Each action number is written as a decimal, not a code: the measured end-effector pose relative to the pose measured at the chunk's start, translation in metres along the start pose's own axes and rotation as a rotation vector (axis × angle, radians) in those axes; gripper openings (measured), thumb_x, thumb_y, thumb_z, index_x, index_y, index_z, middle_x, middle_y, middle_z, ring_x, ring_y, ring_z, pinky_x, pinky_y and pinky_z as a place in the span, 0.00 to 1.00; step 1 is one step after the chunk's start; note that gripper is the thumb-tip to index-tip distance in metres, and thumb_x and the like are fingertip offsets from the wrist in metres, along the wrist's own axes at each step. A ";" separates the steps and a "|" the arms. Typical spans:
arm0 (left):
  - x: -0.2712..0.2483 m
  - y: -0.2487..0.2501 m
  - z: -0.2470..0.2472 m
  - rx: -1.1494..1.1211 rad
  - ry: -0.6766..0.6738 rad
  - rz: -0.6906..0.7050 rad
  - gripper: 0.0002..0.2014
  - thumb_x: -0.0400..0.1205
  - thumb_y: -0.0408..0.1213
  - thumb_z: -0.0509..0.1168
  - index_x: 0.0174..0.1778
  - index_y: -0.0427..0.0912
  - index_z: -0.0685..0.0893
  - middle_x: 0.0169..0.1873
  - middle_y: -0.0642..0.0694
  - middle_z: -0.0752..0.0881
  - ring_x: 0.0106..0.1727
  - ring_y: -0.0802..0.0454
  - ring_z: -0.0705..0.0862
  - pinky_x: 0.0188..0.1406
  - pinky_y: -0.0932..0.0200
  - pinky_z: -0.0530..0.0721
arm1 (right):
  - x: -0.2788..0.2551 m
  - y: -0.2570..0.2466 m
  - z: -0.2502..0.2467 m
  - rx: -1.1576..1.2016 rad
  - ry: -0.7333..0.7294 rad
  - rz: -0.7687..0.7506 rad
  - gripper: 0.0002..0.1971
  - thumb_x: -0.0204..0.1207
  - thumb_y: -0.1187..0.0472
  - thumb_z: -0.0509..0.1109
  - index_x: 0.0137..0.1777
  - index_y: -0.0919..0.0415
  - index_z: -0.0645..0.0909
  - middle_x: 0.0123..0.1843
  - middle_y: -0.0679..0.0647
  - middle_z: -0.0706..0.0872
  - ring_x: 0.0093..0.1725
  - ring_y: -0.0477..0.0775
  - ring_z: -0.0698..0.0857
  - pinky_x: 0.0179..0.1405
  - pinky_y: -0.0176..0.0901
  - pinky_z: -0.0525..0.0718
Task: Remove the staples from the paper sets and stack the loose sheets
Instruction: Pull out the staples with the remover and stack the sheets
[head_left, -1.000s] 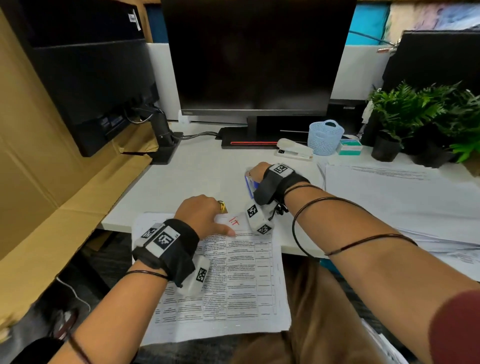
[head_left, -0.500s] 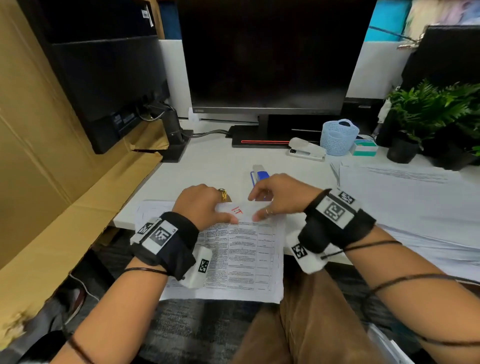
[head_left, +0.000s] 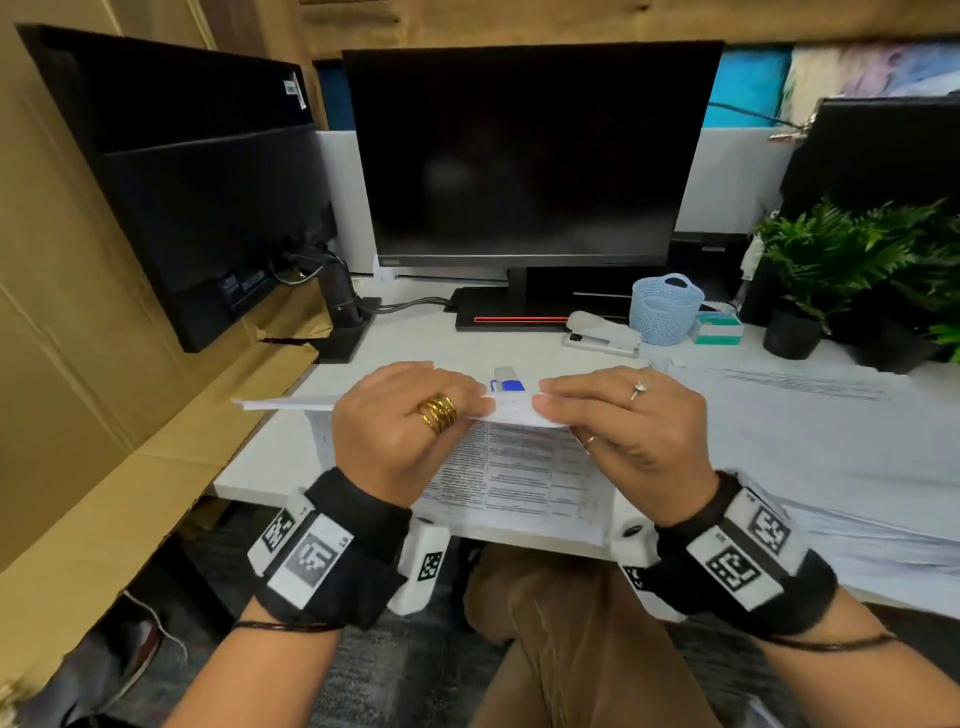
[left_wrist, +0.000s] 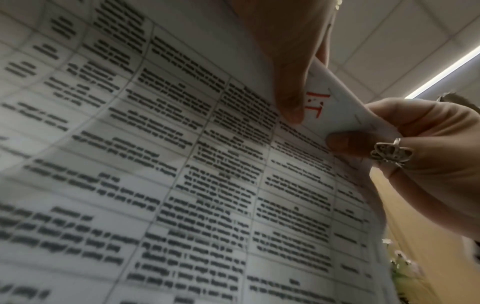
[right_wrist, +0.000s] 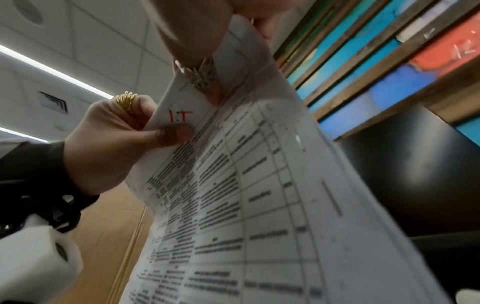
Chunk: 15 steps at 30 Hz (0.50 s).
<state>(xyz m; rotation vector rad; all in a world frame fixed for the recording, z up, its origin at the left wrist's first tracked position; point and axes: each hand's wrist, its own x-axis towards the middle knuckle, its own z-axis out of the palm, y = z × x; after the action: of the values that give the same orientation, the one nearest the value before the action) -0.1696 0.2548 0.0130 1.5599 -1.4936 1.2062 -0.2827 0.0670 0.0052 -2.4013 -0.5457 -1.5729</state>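
Left hand: the left hand (head_left: 400, 431), gold rings on one finger, pinches the top edge of the paper set (head_left: 519, 478), thumb under the red "I.T" mark (right_wrist: 181, 117).
Right hand: the right hand (head_left: 618, 421) pinches the same top edge just beside it, thumb and fingers closed on the corner.
Paper set: printed with tables, lifted clear at its top edge above the near rim of the table (head_left: 415, 343), its lower end hanging toward the person's lap.
Staple remover: a blue-and-white tool (head_left: 508, 382) lies on the table at 12 o'clock, just beyond the hands.
Loose sheets: a wide stack of paper (head_left: 831, 441) spreads at 3 o'clock.
Far table: a grey stapler (head_left: 602, 332), a pale blue basket (head_left: 665, 309) and a potted plant (head_left: 841, 270) stand at 1 to 2 o'clock; a dark monitor (head_left: 530, 150) stands at 12 o'clock.
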 end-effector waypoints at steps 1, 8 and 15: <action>0.000 0.002 -0.001 0.020 0.028 0.017 0.06 0.75 0.30 0.74 0.31 0.35 0.90 0.36 0.43 0.91 0.36 0.48 0.90 0.44 0.53 0.86 | 0.001 -0.002 -0.002 -0.033 0.027 -0.034 0.08 0.76 0.68 0.72 0.46 0.59 0.91 0.48 0.51 0.91 0.43 0.53 0.90 0.35 0.45 0.84; 0.008 0.009 -0.003 0.060 0.080 0.094 0.11 0.77 0.31 0.72 0.28 0.33 0.90 0.37 0.40 0.90 0.37 0.45 0.90 0.43 0.50 0.86 | 0.003 -0.006 -0.012 -0.140 0.122 -0.169 0.06 0.73 0.71 0.75 0.45 0.61 0.91 0.50 0.50 0.90 0.44 0.54 0.90 0.37 0.45 0.84; 0.022 0.019 0.003 0.072 0.096 0.110 0.09 0.76 0.32 0.73 0.30 0.35 0.90 0.38 0.42 0.91 0.39 0.48 0.90 0.46 0.52 0.85 | 0.002 -0.005 -0.031 -0.143 0.100 -0.114 0.09 0.78 0.70 0.69 0.46 0.61 0.91 0.50 0.51 0.91 0.45 0.54 0.90 0.36 0.47 0.83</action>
<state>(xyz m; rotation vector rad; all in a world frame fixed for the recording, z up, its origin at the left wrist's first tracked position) -0.1895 0.2416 0.0296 1.4606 -1.5044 1.3922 -0.3096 0.0601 0.0198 -2.4144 -0.5788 -1.8269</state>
